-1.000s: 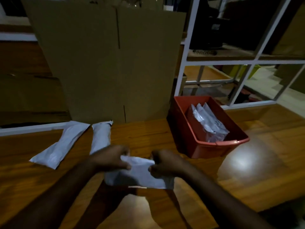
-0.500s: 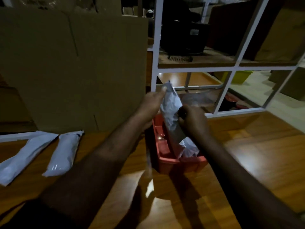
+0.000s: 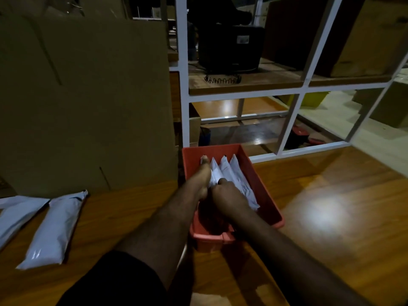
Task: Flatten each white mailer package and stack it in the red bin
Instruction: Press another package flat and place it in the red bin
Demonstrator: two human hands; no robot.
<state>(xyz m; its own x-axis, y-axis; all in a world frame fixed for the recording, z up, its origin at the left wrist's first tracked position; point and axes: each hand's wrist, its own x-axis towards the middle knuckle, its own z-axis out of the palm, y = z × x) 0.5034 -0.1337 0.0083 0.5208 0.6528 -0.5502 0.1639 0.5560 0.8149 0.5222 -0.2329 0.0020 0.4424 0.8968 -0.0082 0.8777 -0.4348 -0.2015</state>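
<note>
The red bin (image 3: 265,186) sits on the wooden table, right of centre. Both my hands are inside it on a white mailer (image 3: 214,173) at the left of the row. My left hand (image 3: 202,177) reaches along the mailer's left side and holds its far end. My right hand (image 3: 225,189) grips the near end with curled fingers. Other flattened white mailers (image 3: 239,181) lean on edge to its right in the bin. Two puffy white mailers (image 3: 53,230) (image 3: 12,218) lie side by side on the table at the far left.
A large flattened cardboard box (image 3: 88,102) stands upright behind the table at the left. A white metal shelf frame (image 3: 184,85) with dark equipment rises behind the bin. The wooden tabletop (image 3: 331,217) extends to the right of the bin.
Both hands lifted the mailer from the table in front of me, carried it right over the bin, and have now lowered it into the bin beside the others.
</note>
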